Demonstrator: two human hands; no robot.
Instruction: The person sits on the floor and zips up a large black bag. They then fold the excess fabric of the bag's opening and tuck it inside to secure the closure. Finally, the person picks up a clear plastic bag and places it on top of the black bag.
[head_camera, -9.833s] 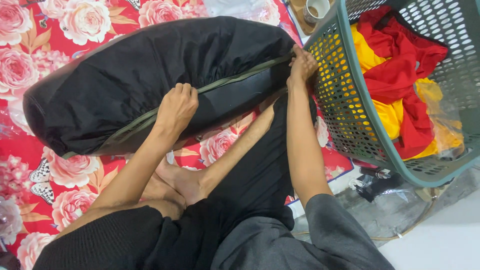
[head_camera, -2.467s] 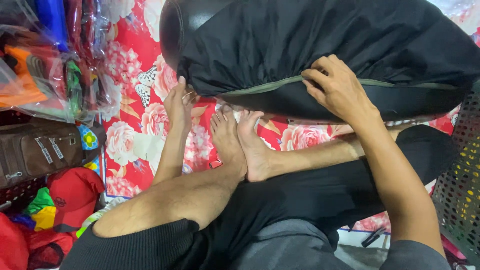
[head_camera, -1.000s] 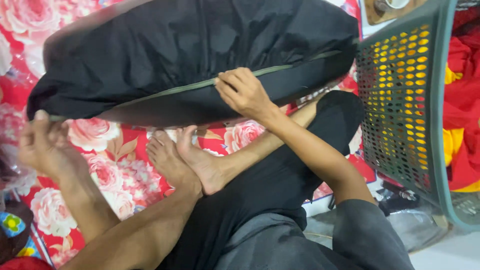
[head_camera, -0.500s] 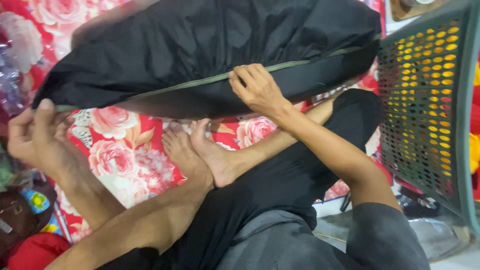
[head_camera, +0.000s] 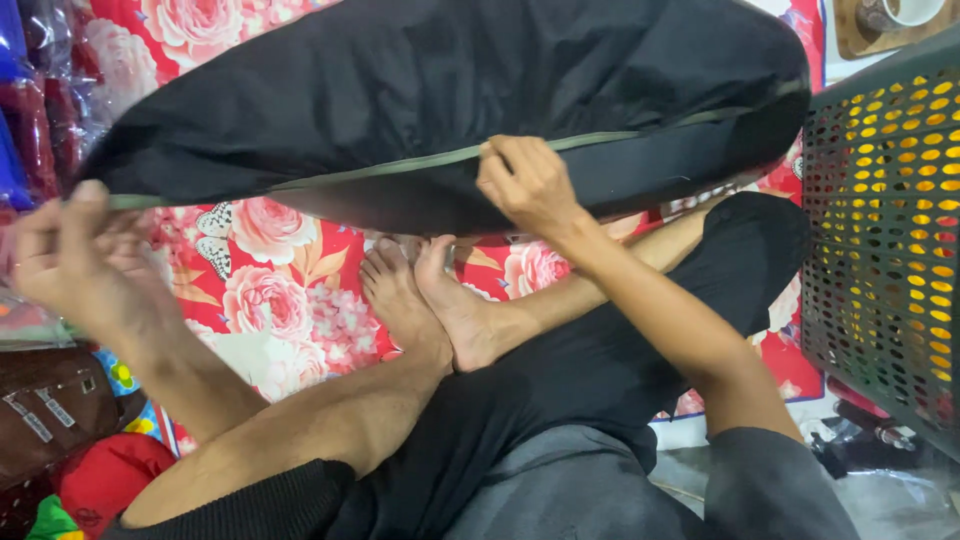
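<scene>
A big black stuffed cushion (head_camera: 440, 90) with an olive-green seam strip lies across the red floral mat (head_camera: 290, 300) in front of my crossed legs. My left hand (head_camera: 75, 255) is at the cushion's left end, fingers pinched on the green seam strip. My right hand (head_camera: 525, 180) grips the same seam near the middle of the cushion's front edge. My bare feet (head_camera: 430, 300) rest just under that front edge.
A green perforated laundry basket (head_camera: 885, 240) stands at the right, with yellow cloth showing through its holes. Plastic-wrapped goods (head_camera: 40, 100), a brown bag (head_camera: 45, 420) and a red item (head_camera: 105, 480) crowd the left edge. A cup on a wooden board (head_camera: 890, 20) sits at top right.
My left hand rose from the mat to the cushion's left end and took the green seam. My right hand slid along the seam toward the middle. The view swung right, then drifted back left.
</scene>
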